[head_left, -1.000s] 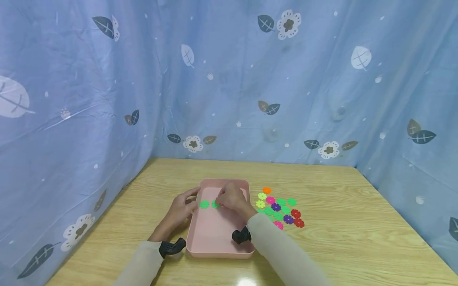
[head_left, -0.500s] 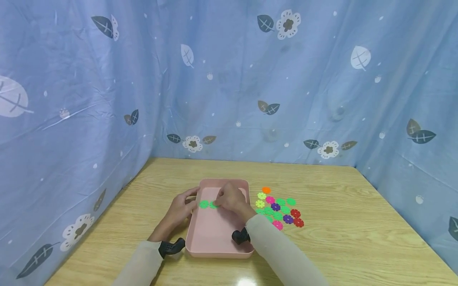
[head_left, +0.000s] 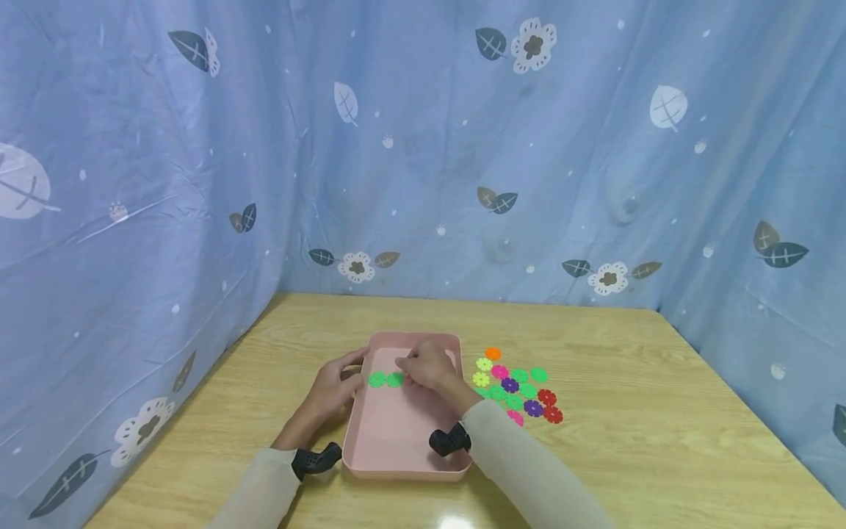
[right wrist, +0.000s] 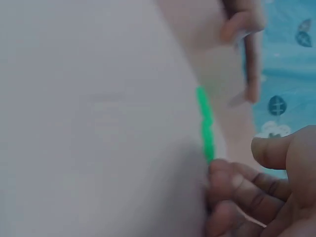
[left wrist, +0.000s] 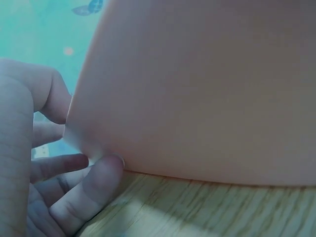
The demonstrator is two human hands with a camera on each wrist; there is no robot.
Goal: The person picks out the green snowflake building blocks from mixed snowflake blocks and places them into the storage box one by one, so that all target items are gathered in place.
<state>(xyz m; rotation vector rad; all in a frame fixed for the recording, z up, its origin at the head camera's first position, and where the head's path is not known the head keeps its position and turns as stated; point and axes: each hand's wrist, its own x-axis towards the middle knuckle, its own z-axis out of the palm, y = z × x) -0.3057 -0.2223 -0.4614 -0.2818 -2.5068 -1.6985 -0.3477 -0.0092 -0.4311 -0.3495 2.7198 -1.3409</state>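
Observation:
Two green notched plastic discs lie side by side in the pink tray; I cannot tell whether they are joined. In the right wrist view the green discs show as a thin strip. My right hand is inside the tray, just right of the discs. Its thumb stands away from the curved fingers, which are close beside the strip's end, with nothing seen pinched. My left hand rests against the tray's left side; in the left wrist view its fingers touch the outer wall.
Several loose notched discs, in green, red, purple, pink, yellow and orange, lie on the wooden table right of the tray. A blue patterned curtain surrounds the table's back and sides.
The right disc slid slightly left, up to the other green disc, under my right fingers. Since then my right thumb has lifted off it. The left hand and the tray have stayed put.

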